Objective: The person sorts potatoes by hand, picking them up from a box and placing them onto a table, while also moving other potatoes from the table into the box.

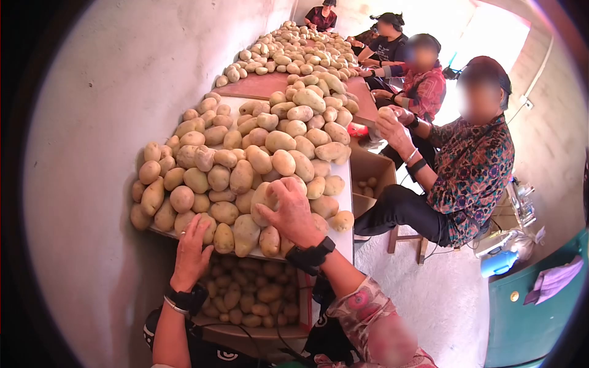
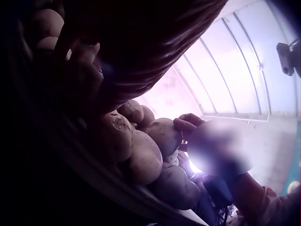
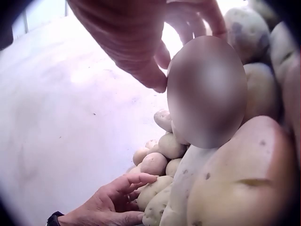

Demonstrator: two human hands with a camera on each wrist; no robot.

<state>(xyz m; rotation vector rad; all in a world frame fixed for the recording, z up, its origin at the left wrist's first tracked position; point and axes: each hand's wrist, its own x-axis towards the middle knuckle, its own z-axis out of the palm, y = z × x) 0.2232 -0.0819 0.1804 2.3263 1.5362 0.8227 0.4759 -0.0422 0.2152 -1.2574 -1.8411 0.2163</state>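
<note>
A heap of potatoes [image 1: 241,178] covers the near end of the white table [image 1: 345,245]. My right hand [image 1: 293,211] holds a potato [image 1: 262,199] at the front of the heap, thumb on one side and fingers on the other. In the right wrist view that potato [image 3: 207,92] is blurred, with the thumb and fingertips at its upper part. At the near left corner, my left hand [image 1: 193,251] rests with extended fingers on a potato [image 3: 153,190] at the heap's edge. The left wrist view is dark around the left hand.
Under the table edge stands a box of potatoes [image 1: 245,288]. A plain wall [image 1: 92,153] runs along the left. To the right sits a person [image 1: 469,159] beside a cardboard box [image 1: 374,165]; more people line the table farther back. A green cabinet [image 1: 534,325] stands lower right.
</note>
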